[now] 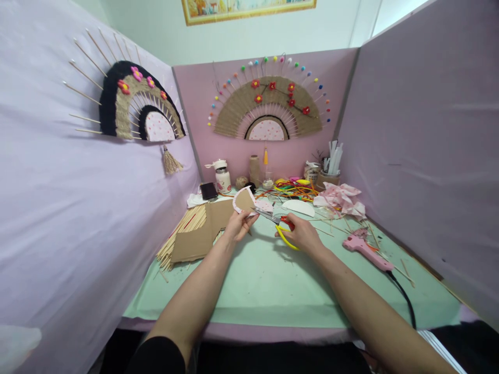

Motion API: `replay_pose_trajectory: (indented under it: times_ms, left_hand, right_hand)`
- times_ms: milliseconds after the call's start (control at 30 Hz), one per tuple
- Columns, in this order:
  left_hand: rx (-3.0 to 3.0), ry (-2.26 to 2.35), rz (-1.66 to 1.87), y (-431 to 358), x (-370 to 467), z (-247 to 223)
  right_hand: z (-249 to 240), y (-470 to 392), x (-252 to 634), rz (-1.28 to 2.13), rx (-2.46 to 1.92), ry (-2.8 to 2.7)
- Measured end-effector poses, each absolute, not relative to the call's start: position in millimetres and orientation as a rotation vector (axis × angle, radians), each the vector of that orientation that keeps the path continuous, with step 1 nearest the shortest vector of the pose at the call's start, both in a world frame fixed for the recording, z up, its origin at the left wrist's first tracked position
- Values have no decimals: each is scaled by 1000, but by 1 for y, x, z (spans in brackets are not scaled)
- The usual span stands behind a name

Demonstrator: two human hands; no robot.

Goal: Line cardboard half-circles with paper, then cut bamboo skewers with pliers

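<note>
My left hand (240,225) is closed on a small cardboard piece (244,200) edged with white and pink patterned cloth. Part of the cloth (264,206) sticks out to the right of the cardboard. In my right hand (301,232) are scissors (286,237) with yellow and red handles. Their blades point left and reach the cloth edge beside my left fingers. Whether the blades are cutting into the cloth is too small to tell.
Brown cardboard (193,245) lies on wooden sticks (167,254) at the left. A pink glue gun (364,251) with a black cord is at the right. Behind are a bottle (223,179), colored stems (298,191), a white half-disc (298,208) and crumpled cloth (341,198). Decorated fans (234,111) hang on the walls.
</note>
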State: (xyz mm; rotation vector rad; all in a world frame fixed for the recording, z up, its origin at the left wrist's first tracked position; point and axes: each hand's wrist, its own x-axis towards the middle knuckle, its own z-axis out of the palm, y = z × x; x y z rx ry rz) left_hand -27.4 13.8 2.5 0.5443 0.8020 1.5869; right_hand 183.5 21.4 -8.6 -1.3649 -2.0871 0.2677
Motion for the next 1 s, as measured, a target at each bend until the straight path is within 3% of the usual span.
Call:
replay_pose_trajectory:
  times_ms: [200,533,767,1000]
  left_hand:
    - [575,810,1570,14,-28,3]
    - [669,746,1509,6,-27,7]
    - [893,797,1108,-1,-21,3]
    - [991,801,892,-8,-14,-7]
  right_hand:
    - [-14,27,183,387,-1344,-1964]
    - [-16,41,186,880,-1295,-1487]
    - [-10,38,184,1505,-1207,-1157]
    - [-13,41,184,1550,-1009,-1144]
